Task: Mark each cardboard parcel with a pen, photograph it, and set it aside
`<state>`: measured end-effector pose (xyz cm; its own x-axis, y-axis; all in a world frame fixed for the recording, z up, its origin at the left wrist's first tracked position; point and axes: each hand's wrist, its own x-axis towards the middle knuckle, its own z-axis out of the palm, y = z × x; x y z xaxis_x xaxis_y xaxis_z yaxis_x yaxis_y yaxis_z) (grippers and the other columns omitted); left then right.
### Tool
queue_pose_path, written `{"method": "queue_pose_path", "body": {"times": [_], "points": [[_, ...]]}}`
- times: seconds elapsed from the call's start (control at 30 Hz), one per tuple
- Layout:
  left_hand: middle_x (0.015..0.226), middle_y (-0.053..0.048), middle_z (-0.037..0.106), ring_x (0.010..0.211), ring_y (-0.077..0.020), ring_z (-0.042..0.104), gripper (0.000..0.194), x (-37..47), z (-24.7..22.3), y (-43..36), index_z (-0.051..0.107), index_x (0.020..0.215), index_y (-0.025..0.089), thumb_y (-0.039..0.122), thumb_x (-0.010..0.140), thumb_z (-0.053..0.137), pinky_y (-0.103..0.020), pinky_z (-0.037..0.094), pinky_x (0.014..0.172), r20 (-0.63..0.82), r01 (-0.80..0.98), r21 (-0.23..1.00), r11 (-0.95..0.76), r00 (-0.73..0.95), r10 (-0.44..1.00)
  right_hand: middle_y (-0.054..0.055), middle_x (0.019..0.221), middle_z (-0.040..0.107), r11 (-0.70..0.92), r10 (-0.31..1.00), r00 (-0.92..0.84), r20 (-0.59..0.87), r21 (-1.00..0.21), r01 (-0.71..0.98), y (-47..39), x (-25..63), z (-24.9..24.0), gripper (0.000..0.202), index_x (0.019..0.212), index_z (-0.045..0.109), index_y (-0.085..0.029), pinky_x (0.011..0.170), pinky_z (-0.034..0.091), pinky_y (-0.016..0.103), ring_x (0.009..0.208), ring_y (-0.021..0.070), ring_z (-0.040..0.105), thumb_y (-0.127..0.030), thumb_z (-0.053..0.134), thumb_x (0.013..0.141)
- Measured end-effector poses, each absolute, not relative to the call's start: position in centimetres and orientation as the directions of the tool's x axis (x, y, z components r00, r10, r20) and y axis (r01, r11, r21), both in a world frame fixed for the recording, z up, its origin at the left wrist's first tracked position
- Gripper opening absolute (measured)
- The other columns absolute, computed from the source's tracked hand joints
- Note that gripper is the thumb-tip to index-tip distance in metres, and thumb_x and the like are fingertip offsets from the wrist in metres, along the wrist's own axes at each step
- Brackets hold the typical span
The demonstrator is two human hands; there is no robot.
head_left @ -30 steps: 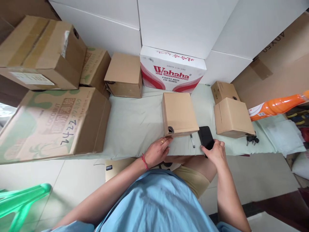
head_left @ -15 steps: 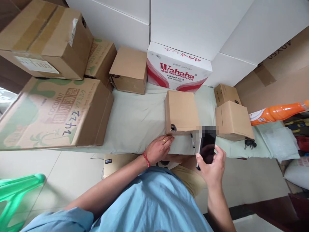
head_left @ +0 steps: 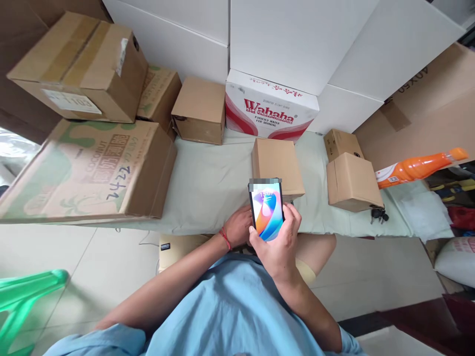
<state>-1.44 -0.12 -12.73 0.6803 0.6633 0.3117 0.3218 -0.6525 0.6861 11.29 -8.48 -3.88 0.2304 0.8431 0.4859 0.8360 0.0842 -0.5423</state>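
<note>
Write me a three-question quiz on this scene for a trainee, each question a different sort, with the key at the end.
1. True or false: the right hand holds a phone whose screen is lit.
2. Which is nearest to the keys?
A) the green stool
B) a plain brown box
C) the white water carton
3. Fill in the colour: a ____ bracelet is on the wrist of the left hand.
Key: 1 true; 2 B; 3 red.
</note>
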Motion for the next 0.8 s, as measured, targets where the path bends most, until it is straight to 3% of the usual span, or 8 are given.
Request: {"method": "queue_pose_path", "body": {"times": [0.23,0.4,0.5,0.6,0.8], "points": [[0.125,-0.01,0.08,0.116,-0.0321,0.075,0.031,-1.4,-13.3,0.0,0.077,0.124,0.023,0.027,0.094,0.068,-0.046,0.062,0.106,0.322,0.289,0.707,-0.646,0.681,0.657,0.024,0.152,0.049,0.079,0.85,0.217,0.479,-0.525,0.848,-8.7,11.0,-3.6,0.08,0.155,0.037,-0.022,0.107,0.058,0.064,0.143,0.0406,0.055,-0.058,0.073,0.092],[0.133,-0.019,0.075,0.126,-0.0328,0.071,0.041,-1.0,-14.5,-0.3,0.071,0.135,0.017,0.013,0.098,0.054,-0.055,0.059,0.112,0.326,0.326,0.713,-0.62,0.629,0.706,0.024,0.15,0.051,-0.027,0.811,0.323,0.488,-0.52,0.854,-8.6,16.5,-4.5,0.079,0.146,0.045,-0.021,0.114,0.053,0.064,0.141,0.0396,0.056,-0.065,0.075,0.088],[0.134,-0.018,0.075,0.125,-0.0302,0.071,0.046,-1.1,-14.8,-0.5,0.071,0.135,0.017,0.008,0.094,0.053,-0.052,0.06,0.112,0.336,0.307,0.746,-0.591,0.592,0.732,0.025,0.15,0.052,-0.26,0.773,0.503,0.387,-0.531,0.807,-8.5,22.0,-5.6,0.079,0.139,0.05,-0.019,0.116,0.049,0.062,0.142,0.0408,0.054,-0.065,0.077,0.08],[0.12,-0.014,0.079,0.114,-0.0267,0.074,0.041,-1.5,-14.9,-0.6,0.075,0.124,0.018,0.007,0.092,0.053,-0.045,0.063,0.105,0.334,0.28,0.802,-0.528,0.523,0.785,0.029,0.153,0.05,-0.448,0.747,0.621,0.238,-0.51,0.734,-8.3,26.6,-6.9,0.082,0.135,0.052,-0.016,0.118,0.047,0.06,0.147,0.0432,0.049,-0.061,0.078,0.073],[0.097,-0.008,0.079,0.09,-0.0195,0.076,0.029,-2.2,-14.5,-0.3,0.077,0.111,0.019,0.017,0.101,0.049,-0.032,0.061,0.086,0.22,0.23,0.929,-0.29,0.288,0.932,0.03,0.151,0.05,-0.619,0.749,0.662,-0.03,-0.388,0.683,-7.3,29.8,-8.9,0.087,0.137,0.055,-0.013,0.112,0.051,0.057,0.14,0.0456,0.058,-0.064,0.075,0.069]]}}
